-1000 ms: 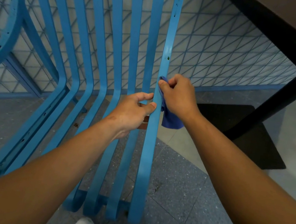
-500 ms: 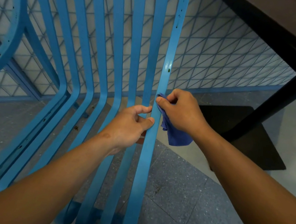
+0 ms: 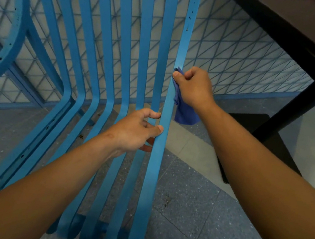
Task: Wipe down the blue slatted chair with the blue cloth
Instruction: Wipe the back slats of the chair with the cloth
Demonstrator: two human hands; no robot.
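While the left hand [image 3: 136, 130] still grips the slat [image 3: 165, 120], the right hand [image 3: 193, 88], clutching the cloth [image 3: 185, 114], has moved higher.

Blue slatted chair [image 3: 119, 55] of long bent metal slats filling the left and centre, blue cloth [image 3: 184, 112] bunched against the rightmost slat's right edge, tail hanging down

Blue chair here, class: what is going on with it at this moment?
A person is wiping the blue slatted chair. The right hand presses a blue cloth against the edge of the outermost slat, while the left hand grips that same slat lower down. A dark table stands to the right.
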